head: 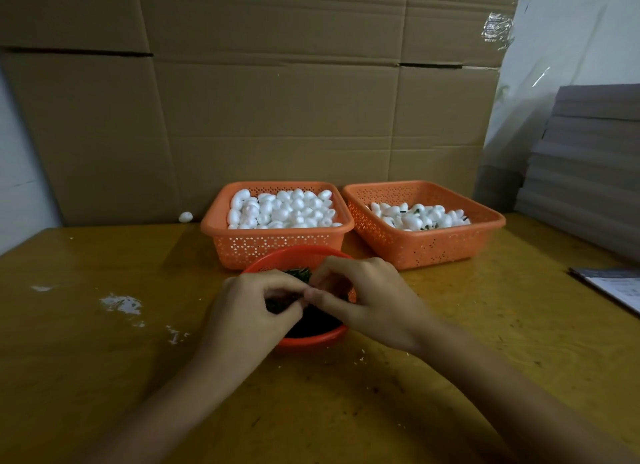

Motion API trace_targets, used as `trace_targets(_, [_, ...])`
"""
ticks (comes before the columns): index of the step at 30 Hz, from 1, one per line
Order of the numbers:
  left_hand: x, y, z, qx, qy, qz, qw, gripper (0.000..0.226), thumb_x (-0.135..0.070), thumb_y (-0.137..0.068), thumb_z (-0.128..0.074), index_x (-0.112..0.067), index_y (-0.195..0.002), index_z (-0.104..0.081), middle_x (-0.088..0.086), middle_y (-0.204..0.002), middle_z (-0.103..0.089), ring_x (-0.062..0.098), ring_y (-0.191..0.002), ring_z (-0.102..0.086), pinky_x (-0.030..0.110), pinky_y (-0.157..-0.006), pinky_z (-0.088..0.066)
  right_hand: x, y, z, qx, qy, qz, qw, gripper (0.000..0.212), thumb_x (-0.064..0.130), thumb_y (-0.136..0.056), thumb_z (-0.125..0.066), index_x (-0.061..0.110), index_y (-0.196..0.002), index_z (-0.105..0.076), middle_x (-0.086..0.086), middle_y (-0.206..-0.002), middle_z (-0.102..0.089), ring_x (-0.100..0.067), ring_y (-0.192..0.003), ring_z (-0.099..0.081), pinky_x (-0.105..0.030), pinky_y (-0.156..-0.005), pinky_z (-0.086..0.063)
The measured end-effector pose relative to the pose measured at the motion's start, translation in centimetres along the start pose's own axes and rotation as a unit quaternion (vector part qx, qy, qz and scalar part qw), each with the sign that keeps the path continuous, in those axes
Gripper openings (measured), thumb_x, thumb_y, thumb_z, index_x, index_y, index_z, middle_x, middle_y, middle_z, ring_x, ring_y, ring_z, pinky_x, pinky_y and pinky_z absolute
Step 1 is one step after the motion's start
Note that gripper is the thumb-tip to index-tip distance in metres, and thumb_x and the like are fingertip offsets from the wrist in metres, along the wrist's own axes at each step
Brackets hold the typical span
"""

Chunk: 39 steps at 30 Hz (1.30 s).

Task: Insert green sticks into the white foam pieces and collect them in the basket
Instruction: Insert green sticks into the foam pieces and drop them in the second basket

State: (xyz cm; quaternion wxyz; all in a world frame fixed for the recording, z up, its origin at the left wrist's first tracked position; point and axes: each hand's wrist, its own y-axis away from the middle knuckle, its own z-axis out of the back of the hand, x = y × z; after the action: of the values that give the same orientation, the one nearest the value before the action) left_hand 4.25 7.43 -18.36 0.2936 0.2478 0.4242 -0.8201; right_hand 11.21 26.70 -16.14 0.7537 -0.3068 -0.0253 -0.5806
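Over the red bowl (311, 340), left hand (249, 311) fingers gripping green sticks (280, 304), right hand (370, 297) fingers curled (hold hidden, cannot tell).

left grip (250, 302) curled, right grip (367, 299) curled; fingertips (312, 294) meeting, forearms converging

Over the round red plastic basket (311, 339) of thin dark green sticks (298, 273), the left hand (249, 304) grips a bunch and the right hand (367, 297) pinches it. Behind that basket, a rectangular orange plastic basket (277, 242) holds white foam pieces (284, 207).
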Motion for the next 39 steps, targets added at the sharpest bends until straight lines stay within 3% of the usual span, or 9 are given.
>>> trace_targets(7, [0.2, -0.5, 0.5, -0.019, 0.157, 0.013, 0.987, 0.030, 0.001, -0.083, -0.084, -0.029, -0.085, -0.082, -0.007, -0.089, -0.081, 0.010, -0.089, -0.078, 0.023, -0.083, -0.061, -0.5, 0.0, -0.5, 0.012, -0.050, -0.035, 0.998, 0.028, 0.030, -0.087, -0.084, 0.026, -0.113, -0.074, 0.015, -0.097, -0.077, 0.002, -0.093, -0.071, -0.029, -0.083, -0.058])
trace_targets(16, [0.3, -0.7, 0.9, -0.020, 0.234, 0.040, 0.971, 0.021, 0.005, -0.081, -0.084, -0.015, -0.084, -0.080, 0.007, -0.087, -0.080, 0.024, -0.078, -0.080, 0.026, -0.072, -0.063, -0.4, 0.0, -0.9, -0.018, -0.115, -0.053, 0.992, 0.004, 0.028, -0.096, -0.075, 0.024, -0.095, -0.073, 0.012, -0.091, -0.075, -0.007, -0.089, -0.070, -0.042, -0.081, -0.057])
trace_targets(20, [0.4, -0.7, 0.8, -0.017, 0.232, 0.041, 0.972, 0.030, 0.005, -0.082, -0.083, -0.024, -0.091, -0.079, 0.005, -0.095, -0.080, 0.023, -0.088, -0.079, 0.030, -0.076, -0.064, -0.4, 0.0, -0.9, -0.017, -0.124, -0.048, 0.991, 0.006, 0.023, -0.101, -0.069, 0.020, -0.100, -0.065, 0.013, -0.088, -0.078, -0.007, -0.083, -0.072, -0.027, -0.070, -0.052])
trace_targets(23, [0.8, -0.7, 0.5, -0.007, 0.169, 0.016, 0.986, 0.043, 0.002, -0.088, -0.079, -0.037, -0.105, -0.074, -0.009, -0.107, -0.077, 0.014, -0.102, -0.075, 0.028, -0.082, -0.063, -0.6, 0.0, -1.1, -0.011, -0.092, -0.049, 0.994, 0.007, 0.023, -0.102, -0.067, 0.019, -0.103, -0.061, 0.014, -0.087, -0.078, -0.006, -0.080, -0.071, -0.020, -0.066, -0.044])
trace_targets(28, [0.8, -0.6, 0.1, -0.008, 0.070, -0.041, 0.997, 0.037, -0.008, -0.095, -0.071, -0.035, -0.120, -0.064, -0.019, -0.117, -0.067, 0.005, -0.119, -0.065, 0.026, -0.090, -0.060, -0.4, 0.1, -1.2, -0.008, -0.089, -0.041, 0.995, 0.010, 0.024, -0.102, -0.066, 0.020, -0.107, -0.058, 0.015, -0.090, -0.079, -0.003, -0.082, -0.071, -0.030, -0.072, -0.051])
trace_targets(32, [1.2, -2.1, 1.0, -0.063, 0.018, -0.047, 0.997, 0.029, -0.007, -0.102, -0.060, -0.024, -0.124, -0.063, -0.011, -0.126, -0.064, 0.005, -0.122, -0.062, 0.035, -0.098, -0.057, -0.4, 0.1, -1.5, -0.019, -0.112, -0.058, 0.992, 0.008, 0.026, -0.103, -0.066, 0.023, -0.105, -0.059, 0.020, -0.093, -0.079, -0.001, -0.083, -0.071, -0.035, -0.076, -0.055])
trace_targets(35, [2.0, -5.2, 2.5, -0.096, -0.099, -0.036, 0.990, 0.031, -0.007, -0.102, -0.058, -0.022, -0.130, -0.061, -0.003, -0.136, -0.061, 0.017, -0.126, -0.061, 0.043, -0.103, -0.052, -0.4, 0.0, -1.4, -0.027, -0.149, -0.077, 0.985, 0.006, 0.024, -0.102, -0.067, 0.022, -0.103, -0.061, 0.019, -0.095, -0.080, -0.002, -0.085, -0.073, -0.040, -0.083, -0.058])
trace_targets(37, [2.5, -7.9, 3.5, -0.058, -0.204, -0.032, 0.977, 0.031, -0.009, -0.101, -0.059, -0.019, -0.129, -0.067, 0.003, -0.137, -0.063, 0.024, -0.129, -0.059, 0.044, -0.105, -0.048, -0.5, 0.0, -1.3, -0.035, -0.170, -0.081, 0.981, 0.005, 0.022, -0.103, -0.066, 0.021, -0.103, -0.062, 0.017, -0.096, -0.080, -0.003, -0.085, -0.074, -0.035, -0.082, -0.060])
trace_targets(39, [2.5, -10.2, 4.0, 0.019, -0.292, 0.000, 0.956, 0.024, -0.021, -0.104, -0.056, -0.018, -0.117, -0.076, 0.007, -0.130, -0.067, 0.028, -0.123, -0.059, 0.043, -0.097, -0.047, -0.4, 0.0, -1.3, -0.039, -0.185, -0.088, 0.978, 0.004, 0.021, -0.103, -0.065, 0.020, -0.104, -0.061, 0.016, -0.097, -0.080, -0.005, -0.085, -0.075, -0.032, -0.081, -0.060])
